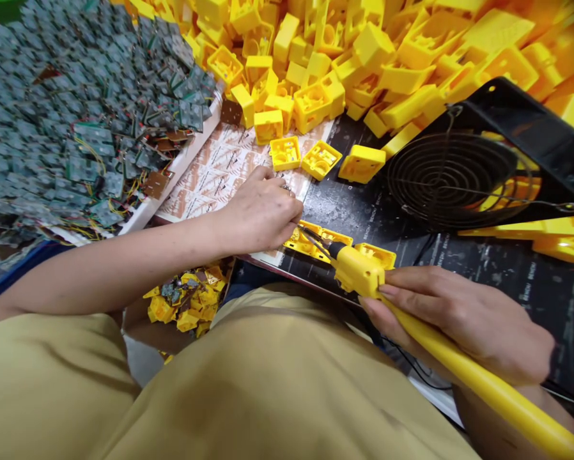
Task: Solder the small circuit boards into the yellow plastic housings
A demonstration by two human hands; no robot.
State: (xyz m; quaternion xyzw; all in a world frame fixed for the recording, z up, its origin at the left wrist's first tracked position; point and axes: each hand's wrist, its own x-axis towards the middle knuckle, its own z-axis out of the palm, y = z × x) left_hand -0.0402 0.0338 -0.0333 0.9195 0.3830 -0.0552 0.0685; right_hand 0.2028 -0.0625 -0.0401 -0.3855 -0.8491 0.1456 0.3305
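Observation:
In my right hand (464, 319) is a long yellow tool (361, 268) that looks like a soldering gun, with a black collar and thin dark metal tips. Those tips reach into a small open yellow plastic casing (325, 237) near the table's front edge. My left hand (265, 207) is closed, its fingertips down at the left end of this row of casings. What they pinch is hidden behind the knuckles. Another open yellow casing (376, 254) lies just right of the tips. Farther back sit more casings, among them one with metal parts inside (286, 153).
A large pile of yellow casings (364, 51) covers the back. At left, a white-edged tray (172, 182) holds many grey circuit pieces (85, 115) with wires. A black fan (452, 179) stands at right. Below the table edge, a box contains yellow parts (191, 306).

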